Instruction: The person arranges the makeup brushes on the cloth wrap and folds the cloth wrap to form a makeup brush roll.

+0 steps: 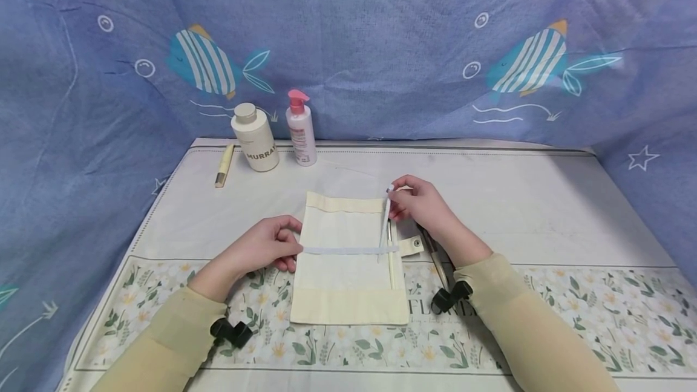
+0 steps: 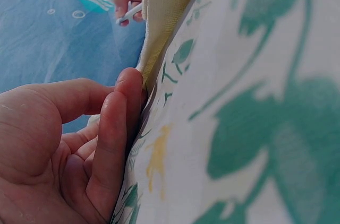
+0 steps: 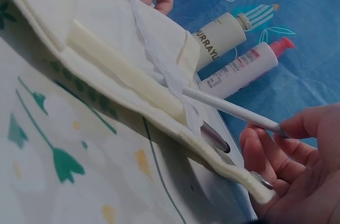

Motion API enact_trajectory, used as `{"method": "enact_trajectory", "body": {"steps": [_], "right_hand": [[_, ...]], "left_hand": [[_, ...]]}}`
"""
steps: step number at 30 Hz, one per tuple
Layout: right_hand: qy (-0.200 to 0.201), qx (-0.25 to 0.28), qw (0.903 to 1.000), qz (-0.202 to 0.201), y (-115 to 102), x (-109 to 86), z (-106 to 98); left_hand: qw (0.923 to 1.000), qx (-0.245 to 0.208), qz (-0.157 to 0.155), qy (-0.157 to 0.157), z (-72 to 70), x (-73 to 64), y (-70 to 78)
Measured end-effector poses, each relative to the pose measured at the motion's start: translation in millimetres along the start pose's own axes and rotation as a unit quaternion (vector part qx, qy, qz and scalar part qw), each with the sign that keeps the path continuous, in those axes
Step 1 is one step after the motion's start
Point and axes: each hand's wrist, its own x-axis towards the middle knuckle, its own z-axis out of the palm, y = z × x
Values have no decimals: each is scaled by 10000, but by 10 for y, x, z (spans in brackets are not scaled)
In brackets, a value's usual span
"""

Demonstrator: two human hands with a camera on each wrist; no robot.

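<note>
A cream fabric case [image 1: 343, 304] lies unfolded on the table, a pale elastic band [image 1: 337, 250] running across its middle. At its left edge, beside the band, my left hand [image 1: 269, 244] pinches the fabric between thumb and fingertips. My right hand [image 1: 416, 204] pinches the upper end of a slim white stick [image 3: 234, 108] near the case's top right corner. The stick slants down, its lower part passing at the band. Close by, a cream rod [image 3: 122, 70] lies along the case's right side under the band. A snap tab [image 1: 412, 245] sticks out on the right.
A dark-handled stick [image 1: 435, 259] lies beneath my right forearm. Toward the back left stand a cream bottle [image 1: 256, 141] and a pink-topped pump bottle [image 1: 301, 135], with a cream tube [image 1: 224, 165] lying beside them. A blue fish-print curtain [image 1: 370, 47] hangs behind the table.
</note>
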Motion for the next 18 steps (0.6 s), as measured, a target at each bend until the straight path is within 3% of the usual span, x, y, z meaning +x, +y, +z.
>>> {"method": "enact_trajectory", "body": {"steps": [8,18], "right_hand": [[2,-134,9999,-45,14,2,47],[-183,-1108,9936,68,-16,-54,103]], "left_hand": [[10000,-51,-7,-3,2,-18,20],[10000,14,-23,32,0,-31,41]]}}
